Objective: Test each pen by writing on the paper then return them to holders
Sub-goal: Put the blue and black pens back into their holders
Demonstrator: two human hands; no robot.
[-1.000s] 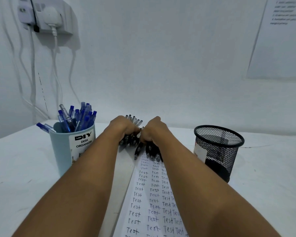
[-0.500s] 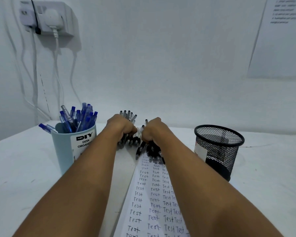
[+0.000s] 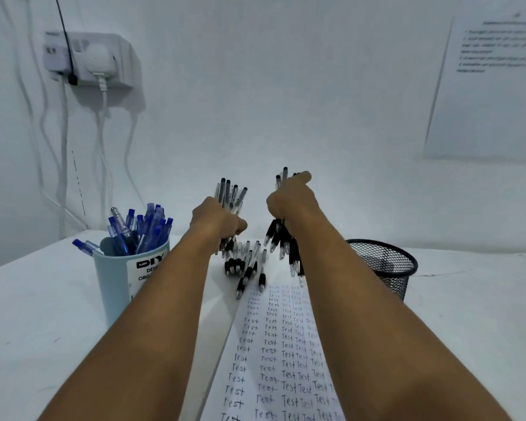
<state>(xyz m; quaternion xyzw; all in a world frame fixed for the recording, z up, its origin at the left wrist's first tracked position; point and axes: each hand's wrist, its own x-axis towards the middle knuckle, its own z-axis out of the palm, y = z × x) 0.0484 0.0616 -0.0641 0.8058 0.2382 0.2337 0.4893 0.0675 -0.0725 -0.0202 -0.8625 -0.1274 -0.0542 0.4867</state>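
Above the far end of the paper (image 3: 274, 354), both hands are holding bundles of black pens off the table (image 3: 37, 323). The left hand (image 3: 216, 220) is gripping one bundle (image 3: 231, 197) in a closed fist, the pens standing roughly upright with their caps fanning out above the knuckles and their grips showing below the fist. The right hand (image 3: 292, 202) is clutching a second bundle (image 3: 281, 238), fingers wrapped round it, and is sitting a little higher than the left; the tips of these pens are hanging down toward the paper's far edge. Between the two fists and just beyond the paper's far edge, a few loose black pens (image 3: 249, 268) are lying on the table, one or two of them reaching onto the sheet. The paper itself is lying flat between the forearms, covered in columns of the handwritten word "Test". Left of the paper, a pale blue desk organizer (image 3: 125, 281) is standing upright, packed with blue pens (image 3: 143, 229). Right of the paper, partly hidden behind the right forearm, a black mesh holder (image 3: 389, 268) is standing upright. Behind the paper, a wall socket (image 3: 88, 59) with white cables is showing on the wall.
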